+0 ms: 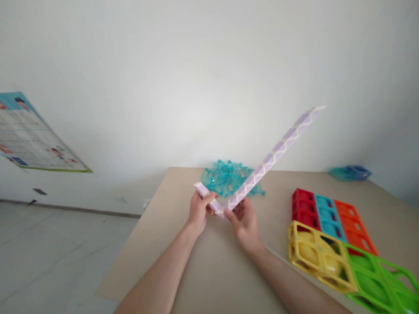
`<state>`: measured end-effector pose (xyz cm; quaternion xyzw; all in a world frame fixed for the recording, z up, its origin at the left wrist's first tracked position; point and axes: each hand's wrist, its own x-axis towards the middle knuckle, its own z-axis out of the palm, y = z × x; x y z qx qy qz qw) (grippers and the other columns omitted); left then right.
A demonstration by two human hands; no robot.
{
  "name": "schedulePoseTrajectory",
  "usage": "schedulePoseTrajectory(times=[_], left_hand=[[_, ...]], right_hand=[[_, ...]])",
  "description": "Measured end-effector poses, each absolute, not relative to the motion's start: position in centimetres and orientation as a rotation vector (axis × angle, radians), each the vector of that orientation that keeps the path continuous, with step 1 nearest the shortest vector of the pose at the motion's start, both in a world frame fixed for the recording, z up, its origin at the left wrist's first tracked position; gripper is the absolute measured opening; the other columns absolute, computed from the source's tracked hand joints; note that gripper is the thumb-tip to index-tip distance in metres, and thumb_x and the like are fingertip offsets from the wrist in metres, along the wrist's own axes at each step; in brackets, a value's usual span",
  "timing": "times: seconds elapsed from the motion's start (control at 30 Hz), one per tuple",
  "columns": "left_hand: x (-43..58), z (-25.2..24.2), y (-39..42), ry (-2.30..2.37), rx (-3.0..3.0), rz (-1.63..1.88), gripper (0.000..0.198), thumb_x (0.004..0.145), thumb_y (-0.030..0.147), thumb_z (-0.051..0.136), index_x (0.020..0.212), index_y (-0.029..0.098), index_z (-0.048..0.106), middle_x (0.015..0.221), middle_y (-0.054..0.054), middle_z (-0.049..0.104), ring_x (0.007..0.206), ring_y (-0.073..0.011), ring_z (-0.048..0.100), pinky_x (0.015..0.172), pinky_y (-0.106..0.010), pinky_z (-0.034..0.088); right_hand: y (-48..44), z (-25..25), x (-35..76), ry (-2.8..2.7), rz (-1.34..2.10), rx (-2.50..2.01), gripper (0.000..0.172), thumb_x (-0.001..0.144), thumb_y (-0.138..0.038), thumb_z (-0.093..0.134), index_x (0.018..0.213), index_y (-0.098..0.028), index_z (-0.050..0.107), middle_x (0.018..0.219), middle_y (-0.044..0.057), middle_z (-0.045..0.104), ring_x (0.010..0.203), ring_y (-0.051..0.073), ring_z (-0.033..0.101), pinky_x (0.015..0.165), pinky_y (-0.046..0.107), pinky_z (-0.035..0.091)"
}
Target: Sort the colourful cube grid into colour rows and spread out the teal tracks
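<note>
My left hand [198,212] is clamped on the short arm of a jointed lilac-and-white stick [271,159], thumb laid along its upper side. My right hand [245,222] grips the same stick just right of its bend, thumb near the corner and fingers behind the long arm. The stick makes a lopsided V: the short arm points to the far left, and the long one climbs to the far right, its tip showing against the pale wall [147,65]. I hold it raised above the bench [157,235], the bend between my two hands.

Behind it, at the far edge of the bench, lies a tangled teal heap [225,172] (see-through in places), partly hidden by the stick. To my right sits a cluster of openwork plastic frames: a red one [304,209], a light blue one [328,216] and an orange one [356,226] side by side, with a yellow one [322,257] and a green one [376,279] nearer me. In the far right corner rests a blue and teal item [350,173], too blurred to name. A poster [39,135] hangs on the wall at left.
</note>
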<state>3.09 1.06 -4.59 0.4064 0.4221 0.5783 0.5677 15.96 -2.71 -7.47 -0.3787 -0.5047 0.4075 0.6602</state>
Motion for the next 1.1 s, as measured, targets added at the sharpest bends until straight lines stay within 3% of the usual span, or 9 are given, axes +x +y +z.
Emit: schedulePoseTrajectory(times=[0.1, 0.2, 0.43, 0.63, 0.8, 1.1], left_hand=[[2.88, -4.38, 0.68, 0.724, 0.992, 1.158, 0.04, 0.063, 0.031, 0.076, 0.091, 0.016, 0.052, 0.084, -0.003, 0.067, 0.04, -0.0082, 0.053, 0.037, -0.023, 0.044], [3.12, -4.67, 0.45, 0.656, 1.028, 1.17, 0.043, 0.063, 0.026, 0.079, 0.094, 0.017, 0.05, 0.089, -0.004, 0.068, 0.044, -0.0093, 0.057, 0.038, -0.022, 0.045], [3.61, -4.76, 0.28, 0.773, 1.185, 1.279, 0.046, 0.066, 0.029, 0.078, 0.1, 0.018, 0.048, 0.084, -0.001, 0.066, 0.043, -0.0083, 0.056, 0.038, -0.021, 0.044], [3.24, -5.06, 0.26, 0.829, 1.29, 1.145, 0.031, 0.074, 0.036, 0.07, 0.091, 0.016, 0.052, 0.077, 0.001, 0.063, 0.038, -0.0061, 0.051, 0.036, -0.022, 0.045], [3.28, -4.9, 0.29, 0.868, 1.229, 1.141, 0.029, 0.073, 0.036, 0.069, 0.084, 0.015, 0.053, 0.07, 0.003, 0.059, 0.032, -0.0037, 0.042, 0.033, -0.024, 0.047], [3.19, -4.6, 0.16, 0.826, 1.134, 1.077, 0.034, 0.073, 0.041, 0.07, 0.089, 0.016, 0.053, 0.062, 0.006, 0.053, 0.032, -0.0037, 0.039, 0.032, -0.025, 0.047]], right_hand=[[-2.59, -7.12, 16.29, -1.072, 0.878, -0.881, 0.035, 0.077, -0.034, 0.069, 0.103, -0.023, 0.048, 0.098, 0.005, 0.063, 0.086, 0.02, 0.063, 0.076, 0.035, 0.053], [-2.47, -6.8, 16.5, -1.013, 0.844, -0.952, 0.034, 0.075, -0.036, 0.07, 0.098, -0.022, 0.049, 0.092, 0.005, 0.065, 0.08, 0.021, 0.064, 0.07, 0.035, 0.054], [-2.54, -6.58, 16.23, -0.964, 0.827, -0.947, 0.04, 0.073, -0.034, 0.072, 0.102, -0.021, 0.049, 0.093, 0.005, 0.065, 0.078, 0.02, 0.065, 0.064, 0.033, 0.055], [-2.5, -6.45, 16.39, -0.977, 0.882, -0.975, 0.036, 0.073, -0.033, 0.071, 0.098, -0.021, 0.048, 0.089, 0.005, 0.065, 0.076, 0.021, 0.066, 0.062, 0.033, 0.055], [-2.22, -6.65, 16.45, -0.978, 0.899, -0.952, 0.039, 0.072, -0.03, 0.073, 0.101, -0.021, 0.049, 0.095, 0.006, 0.066, 0.081, 0.021, 0.066, 0.069, 0.034, 0.054], [-2.11, -7.09, 16.52, -1.066, 0.857, -0.945, 0.041, 0.074, -0.029, 0.073, 0.106, -0.023, 0.049, 0.096, 0.005, 0.065, 0.085, 0.021, 0.066, 0.076, 0.036, 0.053]])
